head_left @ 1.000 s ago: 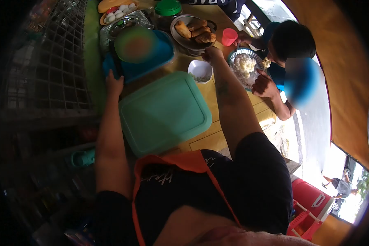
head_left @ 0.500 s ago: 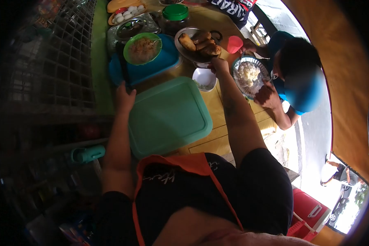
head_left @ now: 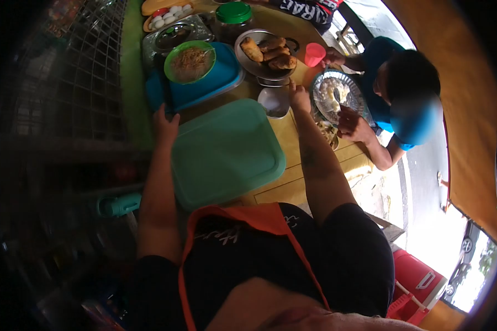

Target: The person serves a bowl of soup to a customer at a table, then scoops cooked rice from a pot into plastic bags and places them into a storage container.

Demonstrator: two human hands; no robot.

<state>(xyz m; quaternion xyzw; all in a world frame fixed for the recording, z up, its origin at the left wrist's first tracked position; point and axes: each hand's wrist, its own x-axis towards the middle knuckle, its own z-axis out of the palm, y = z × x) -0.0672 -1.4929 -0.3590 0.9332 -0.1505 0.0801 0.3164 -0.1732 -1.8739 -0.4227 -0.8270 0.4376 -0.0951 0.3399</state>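
Observation:
My left hand [head_left: 166, 122] is at the near edge of a blue tray [head_left: 226, 88], thumb apart from the fingers, by a dark strip lying there. On the tray sits a green bowl [head_left: 191, 62] of shredded brownish food. My right hand [head_left: 300, 100] is beside a small white bowl [head_left: 274, 103], fingers stretched toward a metal pan [head_left: 259, 69]; fine finger detail is blurred. Browned, elongated fried pieces [head_left: 273, 52] lie in the pan. Between my forearms rests a closed container with a pale green lid [head_left: 226, 154].
A seated person in blue [head_left: 381, 83] eats from a clear bowl [head_left: 345, 113] at right, near a pink cup [head_left: 315, 54]. Eggs [head_left: 171, 15], a foil-covered tray [head_left: 196, 30] and a green-lidded jar [head_left: 233, 14] stand farther back. A metal grille [head_left: 88, 66] borders the left.
The pan has shifted slightly away, and my right hand has come off its near rim, lower beside the white bowl. The other person's hand has brought a utensil into the clear bowl.

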